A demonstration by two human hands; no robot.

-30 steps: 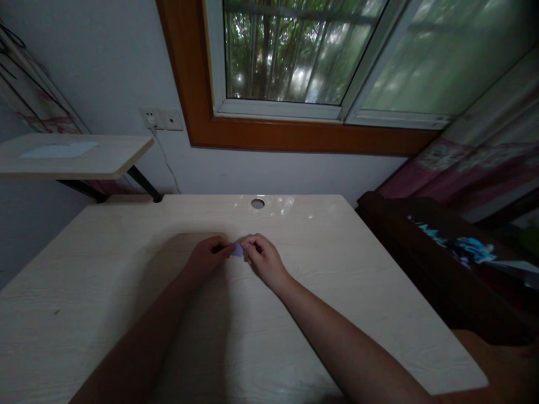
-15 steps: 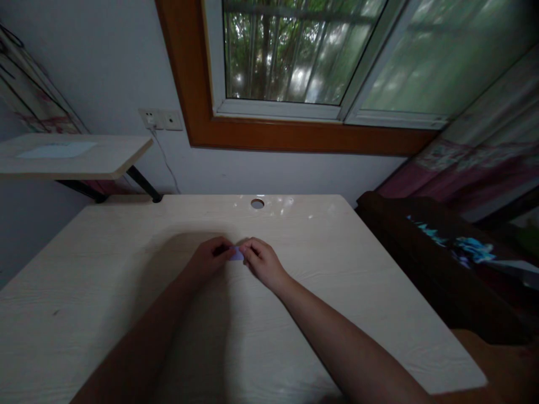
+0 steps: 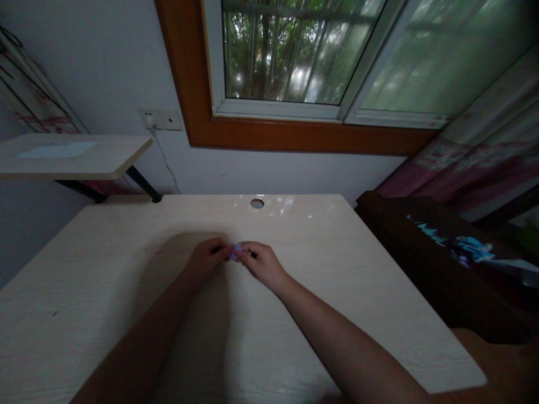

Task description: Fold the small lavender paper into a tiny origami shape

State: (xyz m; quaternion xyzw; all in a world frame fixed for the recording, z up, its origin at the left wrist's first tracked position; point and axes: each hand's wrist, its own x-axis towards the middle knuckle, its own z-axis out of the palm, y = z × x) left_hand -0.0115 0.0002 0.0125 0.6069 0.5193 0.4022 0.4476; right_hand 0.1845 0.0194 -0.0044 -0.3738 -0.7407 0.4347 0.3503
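A small purple piece, apparently folded paper (image 3: 235, 251), is held between my two hands over the middle of the pale wooden desk (image 3: 337, 269). My left hand (image 3: 207, 257) pinches its left side between thumb and fingers. From the other side, my right hand (image 3: 260, 261) grips it with thumb and forefinger, the fingertips of both hands close together. Fingers cover part of the piece, so its full shape is hidden.
A raised shelf (image 3: 122, 163) with a white sheet (image 3: 59, 150) on it stands at the back left. Near the desk's far edge is a round cable hole (image 3: 257, 203). A dark brown piece of furniture (image 3: 404, 224) adjoins the right side.
The purple piece has turned from lying flat to a tilted, more folded-looking shape. My right fingers have shifted slightly left and down on it; my left hand has hardly moved.
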